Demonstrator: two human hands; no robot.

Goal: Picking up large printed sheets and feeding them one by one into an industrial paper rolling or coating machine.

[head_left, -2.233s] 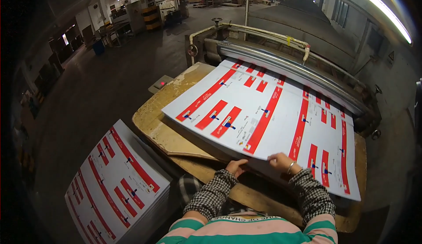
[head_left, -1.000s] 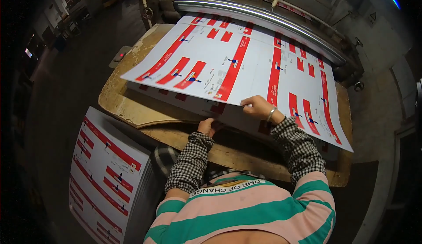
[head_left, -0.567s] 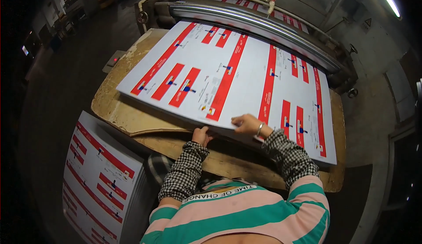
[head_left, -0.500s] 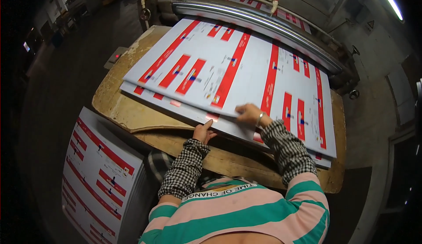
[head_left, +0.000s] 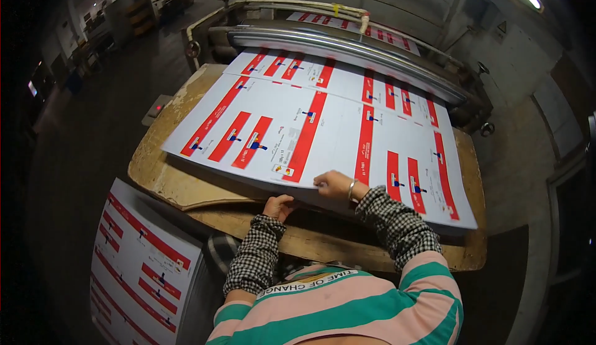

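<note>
A large white printed sheet [head_left: 338,134] with red bands and small blue marks lies on a worn wooden feed table [head_left: 146,158]. Its far edge meets a second printed sheet [head_left: 347,78], which runs under a metal roller [head_left: 347,50]. My right hand [head_left: 337,185], with a bracelet at the wrist, pinches the near edge of the closer sheet close to its middle. Just left of it, my left hand [head_left: 277,208] is closed at the same edge, thumb uppermost; its fingertips are partly hidden. Whether more sheets lie beneath is hard to make out.
A tall stack of similar printed sheets [head_left: 139,258] stands at lower left beside my leg. Pale pipework [head_left: 298,0] frames the roller machine, with handwheels [head_left: 487,129] at its right side. Another printed sheet [head_left: 372,31] shows beyond the rollers.
The upper sheet has advanced under the roller, and the sheet beneath it is now exposed up to the hands. My right hand has shifted left and slightly nearer; the whole view has tilted a little.
</note>
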